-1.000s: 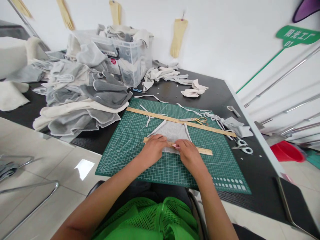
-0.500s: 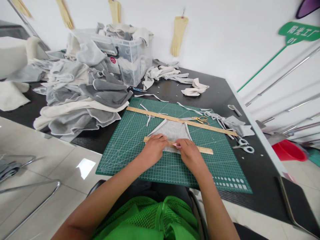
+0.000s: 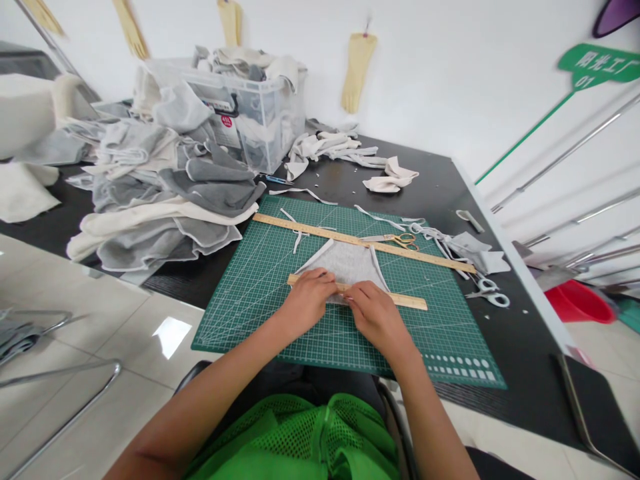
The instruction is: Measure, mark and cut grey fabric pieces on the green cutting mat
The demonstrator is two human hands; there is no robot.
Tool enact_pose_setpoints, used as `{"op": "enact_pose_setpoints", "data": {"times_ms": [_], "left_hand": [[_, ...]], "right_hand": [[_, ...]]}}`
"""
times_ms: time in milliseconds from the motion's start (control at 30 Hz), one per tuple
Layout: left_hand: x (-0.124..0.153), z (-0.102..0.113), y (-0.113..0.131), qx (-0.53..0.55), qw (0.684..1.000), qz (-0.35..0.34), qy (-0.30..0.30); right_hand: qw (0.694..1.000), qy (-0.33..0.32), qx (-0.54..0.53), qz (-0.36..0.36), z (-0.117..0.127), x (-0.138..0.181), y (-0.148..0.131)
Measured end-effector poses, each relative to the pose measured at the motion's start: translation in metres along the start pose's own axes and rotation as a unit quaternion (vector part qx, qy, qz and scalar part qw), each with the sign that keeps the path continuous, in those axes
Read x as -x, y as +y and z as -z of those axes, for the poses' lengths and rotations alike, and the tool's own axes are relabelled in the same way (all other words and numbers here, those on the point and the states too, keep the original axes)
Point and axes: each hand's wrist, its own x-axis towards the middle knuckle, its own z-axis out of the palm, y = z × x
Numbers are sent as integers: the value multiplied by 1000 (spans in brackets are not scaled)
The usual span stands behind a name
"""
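Resting the bunched left hand (image 3: 314, 293) on a short wooden ruler (image 3: 410, 302) across light grey cloth (image 3: 350, 259); bending the right hand (image 3: 373, 310) narrowly beside it (fingertips too hidden to tell of anything gripped in either). As for the cloth: lying flat on a green mat (image 3: 340, 347) beneath and beyond both hands, looking plain, narrowing away from the grip, paler-edged along both slanting sides.

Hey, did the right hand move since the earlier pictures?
Yes, a little. Against the green mat, the right hand has shifted left, closer to the left hand.
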Motion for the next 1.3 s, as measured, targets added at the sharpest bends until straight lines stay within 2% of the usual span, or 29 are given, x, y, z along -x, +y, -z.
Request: {"op": "enact_pose_setpoints", "data": {"times_ms": [200,600,933,1300], "left_hand": [[0,1,0,4,1000,-1,3],[0,3,2,0,1000,4,-5],[2,4,7,-21,1000,14,-17],[2,4,10,-30,999,16,-16]], "right_hand": [[998,-32,48,9,-5,1,-1],[987,-39,153,28,-7,0,-14],[987,-34,154,7,-5,-2,-22],[985,-54,159,-32,12,1,-19]]}}
